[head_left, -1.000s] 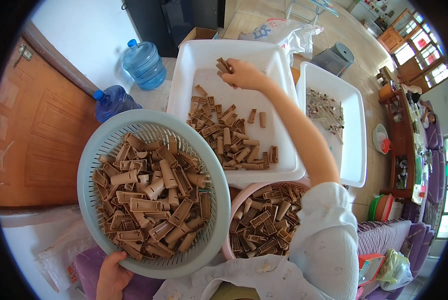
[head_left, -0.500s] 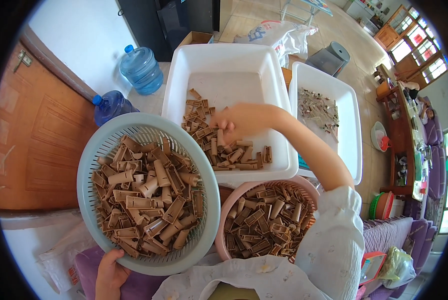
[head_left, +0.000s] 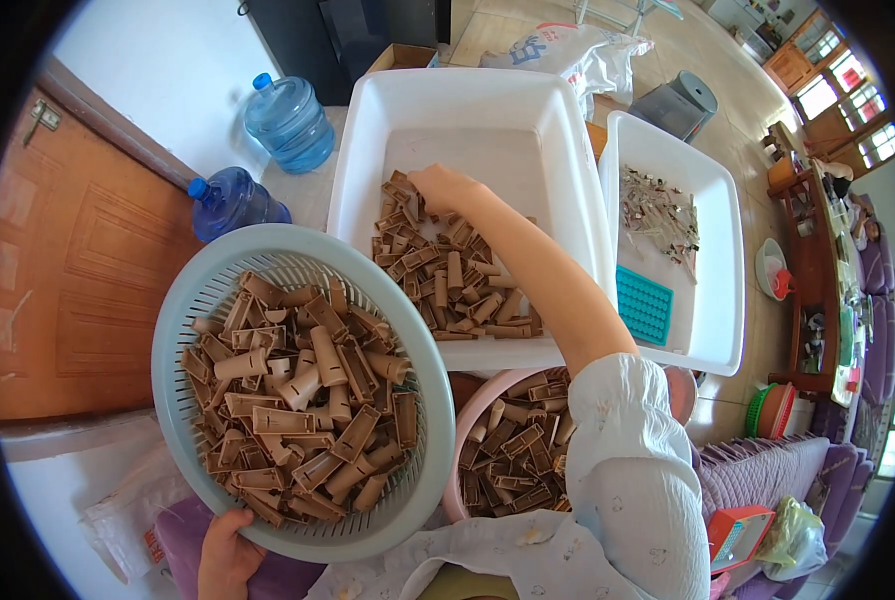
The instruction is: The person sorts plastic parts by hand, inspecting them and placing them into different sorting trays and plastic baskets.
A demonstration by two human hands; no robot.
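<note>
My left hand [head_left: 232,549] grips the near rim of a grey-blue slotted plastic basket [head_left: 171,400], thumb over the edge. Brown plastic parts [head_left: 286,420], half-tube and trough shaped, fill the basket, which leans at the left. Inside a large white tub [head_left: 578,190], my right hand [head_left: 448,190] is at the far end of a loose pile of the same brown parts [head_left: 455,270]. Its fingers are curled down against the pile, and what they hold, if anything, is hidden. My right forearm crosses over the tub's near right side.
A pink basket [head_left: 468,425] with more brown parts stands near, partly under my sleeve. At right, another white tub [head_left: 733,260] holds small clear-and-metal pieces [head_left: 660,215] and a teal grid tray [head_left: 645,305]. Blue water jugs [head_left: 290,125] stand by the wooden door [head_left: 88,270].
My right hand has moved to the far left of the pile, and the brown parts have shifted and spread. The forearm has swung left, uncovering the teal tray. My left hand keeps its hold.
</note>
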